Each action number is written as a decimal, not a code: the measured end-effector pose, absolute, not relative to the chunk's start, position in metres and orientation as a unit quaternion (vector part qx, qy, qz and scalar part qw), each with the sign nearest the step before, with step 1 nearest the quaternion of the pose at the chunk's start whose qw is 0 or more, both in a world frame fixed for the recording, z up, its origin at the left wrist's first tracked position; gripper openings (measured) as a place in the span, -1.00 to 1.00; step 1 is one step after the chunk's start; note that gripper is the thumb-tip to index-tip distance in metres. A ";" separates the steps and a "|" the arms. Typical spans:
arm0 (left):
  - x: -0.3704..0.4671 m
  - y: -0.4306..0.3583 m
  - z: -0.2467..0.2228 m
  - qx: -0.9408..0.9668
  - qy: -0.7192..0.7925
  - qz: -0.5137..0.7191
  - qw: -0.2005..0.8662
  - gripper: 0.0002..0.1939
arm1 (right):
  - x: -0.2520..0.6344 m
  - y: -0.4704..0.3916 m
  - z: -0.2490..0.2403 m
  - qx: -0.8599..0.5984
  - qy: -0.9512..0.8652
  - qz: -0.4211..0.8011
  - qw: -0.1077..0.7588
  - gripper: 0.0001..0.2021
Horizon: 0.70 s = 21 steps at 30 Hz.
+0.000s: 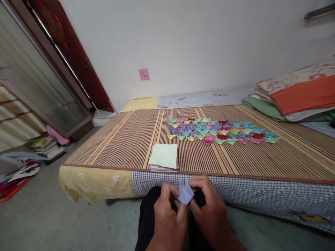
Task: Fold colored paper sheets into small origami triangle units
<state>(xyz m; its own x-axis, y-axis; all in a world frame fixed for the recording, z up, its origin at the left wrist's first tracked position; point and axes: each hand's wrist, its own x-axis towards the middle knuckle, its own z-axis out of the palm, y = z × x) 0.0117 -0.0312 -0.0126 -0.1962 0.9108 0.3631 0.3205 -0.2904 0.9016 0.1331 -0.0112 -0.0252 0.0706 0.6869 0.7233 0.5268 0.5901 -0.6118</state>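
A small folded piece of lavender paper (185, 194) is held between both hands, above my knees and in front of the bed's edge. My left hand (170, 209) pinches its left side, and my right hand (208, 204) grips its right side with thumb and fingers. Two narrow points stick up from its top. Just beyond my hands, a stack of square paper sheets (164, 156), pale green on top, lies at the mat's front edge. Farther back, several rows of folded colored paper pieces (214, 130) are spread out on the mat.
The striped mat (117, 139) covers the bed. Folded bedding (303, 94) is piled at the back right. A pink note (144, 74) sticks to the wall. Books (47, 144) are stacked low at the left, near a glass-paneled door (49, 69).
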 end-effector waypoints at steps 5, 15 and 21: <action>0.018 -0.034 -0.008 0.585 0.531 0.536 0.296 -0.77 | 0.138 -0.008 -0.030 -0.417 -0.713 0.013 0.564 -0.81; 0.017 -0.039 -0.014 0.581 0.532 0.536 0.302 -0.75 | 0.142 -0.010 -0.034 -0.369 -0.755 -0.017 0.542 -0.81; 0.015 -0.040 -0.015 0.588 0.516 0.555 0.283 -0.77 | 0.141 -0.012 -0.030 -0.370 -0.753 -0.028 0.543 -0.75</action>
<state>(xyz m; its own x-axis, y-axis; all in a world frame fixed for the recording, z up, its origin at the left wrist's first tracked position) 0.0150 -0.0400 -0.0154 -0.1484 0.9205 0.3615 0.2921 -0.3084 0.9053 0.1406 -0.0118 -0.0302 -0.1358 0.5273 0.8388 0.5880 0.7243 -0.3601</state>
